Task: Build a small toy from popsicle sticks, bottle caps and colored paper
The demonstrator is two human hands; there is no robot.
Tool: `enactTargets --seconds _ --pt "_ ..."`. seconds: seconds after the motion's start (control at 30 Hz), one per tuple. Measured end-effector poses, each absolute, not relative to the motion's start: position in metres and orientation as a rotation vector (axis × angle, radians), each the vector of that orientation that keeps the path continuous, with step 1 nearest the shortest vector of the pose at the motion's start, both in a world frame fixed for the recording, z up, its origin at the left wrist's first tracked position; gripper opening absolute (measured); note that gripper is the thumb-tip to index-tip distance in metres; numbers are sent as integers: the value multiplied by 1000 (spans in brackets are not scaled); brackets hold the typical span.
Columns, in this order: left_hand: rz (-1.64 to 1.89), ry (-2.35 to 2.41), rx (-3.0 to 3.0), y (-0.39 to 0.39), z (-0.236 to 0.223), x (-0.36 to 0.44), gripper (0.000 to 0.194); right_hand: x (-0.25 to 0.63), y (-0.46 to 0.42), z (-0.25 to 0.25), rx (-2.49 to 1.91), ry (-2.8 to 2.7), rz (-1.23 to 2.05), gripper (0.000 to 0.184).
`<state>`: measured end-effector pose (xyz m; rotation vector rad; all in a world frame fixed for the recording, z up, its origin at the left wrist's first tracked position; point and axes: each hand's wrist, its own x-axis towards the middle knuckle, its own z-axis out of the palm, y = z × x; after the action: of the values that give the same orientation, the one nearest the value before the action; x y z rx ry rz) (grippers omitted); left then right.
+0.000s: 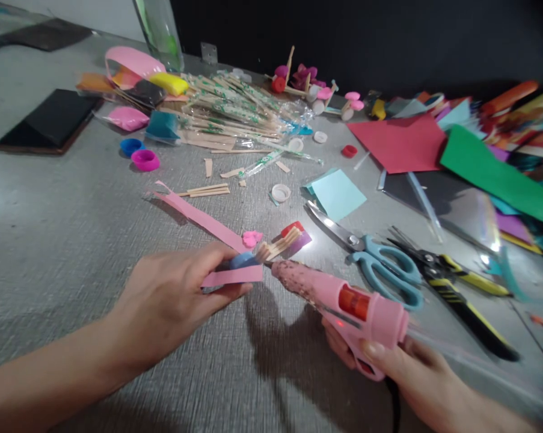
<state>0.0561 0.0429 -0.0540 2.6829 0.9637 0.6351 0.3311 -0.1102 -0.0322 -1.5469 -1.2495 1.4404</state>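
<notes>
evidently, from the head view, i'm at a gluing step. my left hand (163,300) is narrowed to a pinch, thumb and fingers closed on a blue round piece (242,260) and a pink paper strip (233,276). that blue piece sits at my fingertips, raised over the grey counter (73,240), just left of the nozzle. a second pink length (203,219) runs away from it toward the upper left; i can't tell whether both are one strip.

my right hand (406,364) is wrapped around the handle of a pink hot glue gun (314,285), its tip close by a small bundle of wooden sticks (282,243). i can't tell if it touches them or if the trigger is squeezed, and no fresh glue shows. a small pink clump (252,239) lies just behind the blue piece.

as i judge it, the next move calls for a steady pinch, the nozzle lined up with the join, and my left fingertips clear of the hot tip. blue-handled scissors (353,242) and black-and-yellow pliers (469,319) lie beyond the gun, to the right, out of its way.
</notes>
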Motion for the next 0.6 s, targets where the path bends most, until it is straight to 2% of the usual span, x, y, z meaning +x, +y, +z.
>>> enactTargets --seconds 0.1,0.4,0.6 --pt "637 984 2681 43 -54 56 33 332 -113 -36 -1481 -1228 1511 40" --pt "651 996 2637 41 -55 57 31 341 -114 -43 -1553 -1190 1343 37" --pt "645 994 2638 42 -54 57 33 326 -107 -33 -1449 -1174 1455 42"
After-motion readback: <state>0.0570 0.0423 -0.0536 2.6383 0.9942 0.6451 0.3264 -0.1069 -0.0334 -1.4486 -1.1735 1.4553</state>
